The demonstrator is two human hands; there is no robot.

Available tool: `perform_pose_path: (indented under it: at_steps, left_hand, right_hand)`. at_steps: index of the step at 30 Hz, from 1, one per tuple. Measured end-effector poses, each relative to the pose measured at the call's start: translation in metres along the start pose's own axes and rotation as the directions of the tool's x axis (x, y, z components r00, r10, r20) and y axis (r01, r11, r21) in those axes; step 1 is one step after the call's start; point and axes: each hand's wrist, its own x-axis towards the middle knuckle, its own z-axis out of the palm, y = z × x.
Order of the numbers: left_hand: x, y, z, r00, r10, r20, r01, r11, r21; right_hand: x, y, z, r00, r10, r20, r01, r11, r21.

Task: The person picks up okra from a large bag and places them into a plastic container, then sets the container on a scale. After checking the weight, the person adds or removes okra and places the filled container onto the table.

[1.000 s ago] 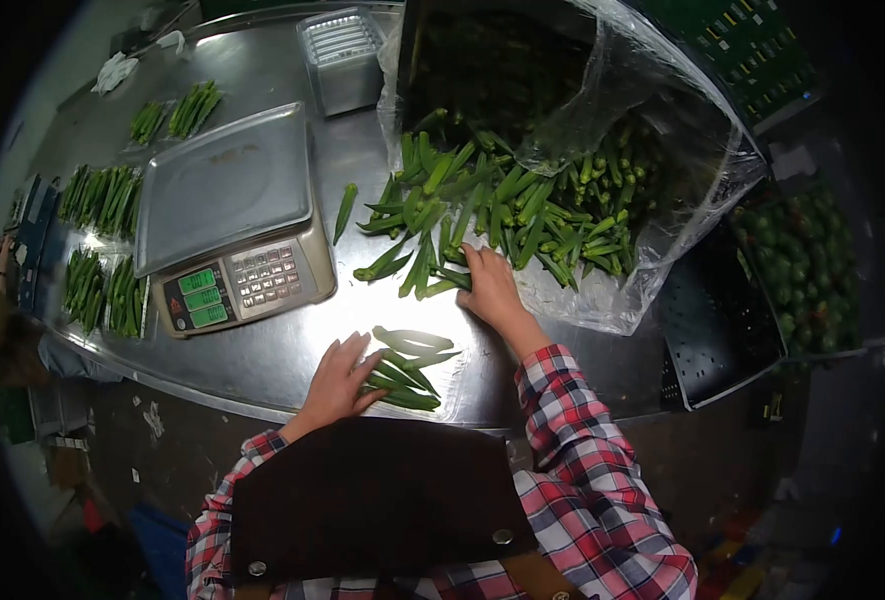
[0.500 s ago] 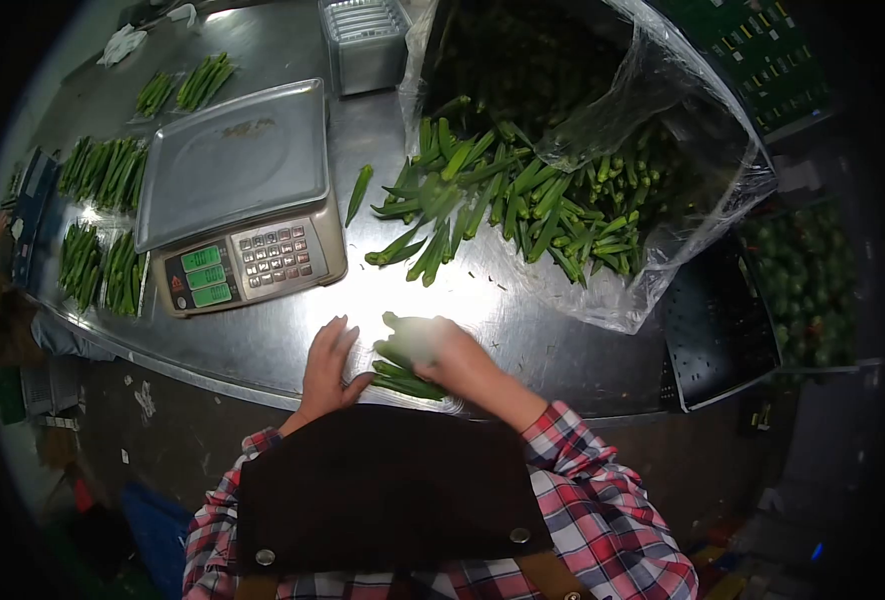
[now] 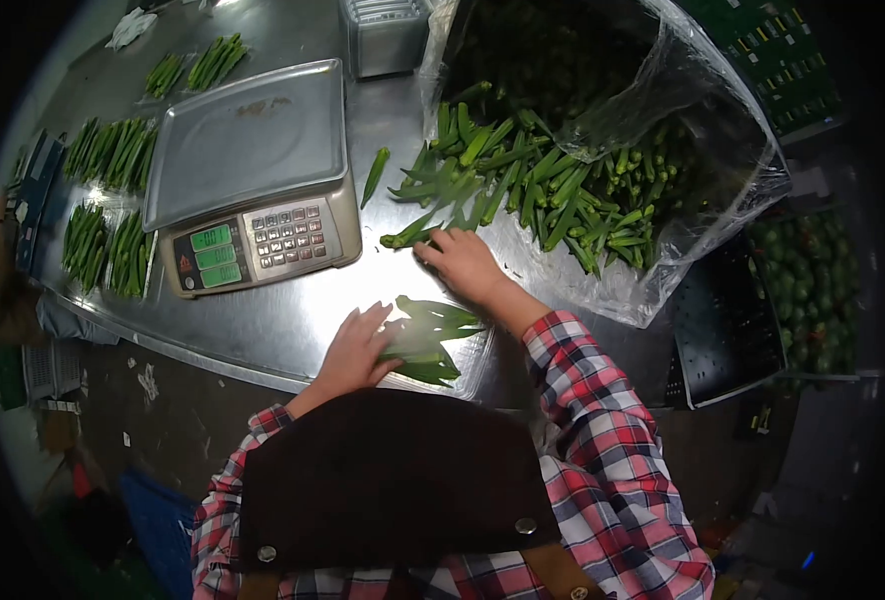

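A loose bunch of okra (image 3: 425, 345) lies on a clear tray (image 3: 475, 372) at the table's front edge. My left hand (image 3: 356, 350) rests against the left side of this bunch, fingers stretched out and apart. Farther forward, my right hand (image 3: 466, 264) reaches over the near edge of a large okra pile (image 3: 553, 195). Its fingers are spread, their tips at a few pods (image 3: 405, 238) lying nearest me. One single okra pod (image 3: 375, 177) lies apart, beside the scale.
A digital scale (image 3: 248, 150) stands left of centre with its pan bare. Filled okra packs (image 3: 110, 155) lie left of it. Stacked clear trays (image 3: 387, 40) are at the back. A plastic bag (image 3: 653, 290) surrounds the pile, with a black crate (image 3: 731, 330) at the right.
My right hand has moved from the tray's okra forward to the near edge of the pile. My left hand has shifted slightly right, onto the side of the bunch.
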Motion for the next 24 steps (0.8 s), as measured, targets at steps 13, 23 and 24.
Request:
perform_pose_path:
  at_steps: [13,23,24]
  left_hand:
    - [0.007,-0.011,-0.01,0.94,-0.169,-0.296,0.091,0.961,-0.262]
    - [0.029,0.006,0.02,0.99,0.132,-0.056,-0.131,0.991,0.024]
    - [0.032,0.011,0.015,0.987,0.121,-0.105,-0.122,0.992,-0.012]
  right_hand:
    - [-0.066,-0.075,-0.038,0.747,0.647,0.152,-0.31,0.138,0.941]
    - [-0.071,-0.023,-0.011,0.675,0.728,-0.12,-0.51,0.578,0.637]
    - [-0.06,-0.009,-0.01,0.614,0.787,-0.063,-0.591,0.511,0.625]
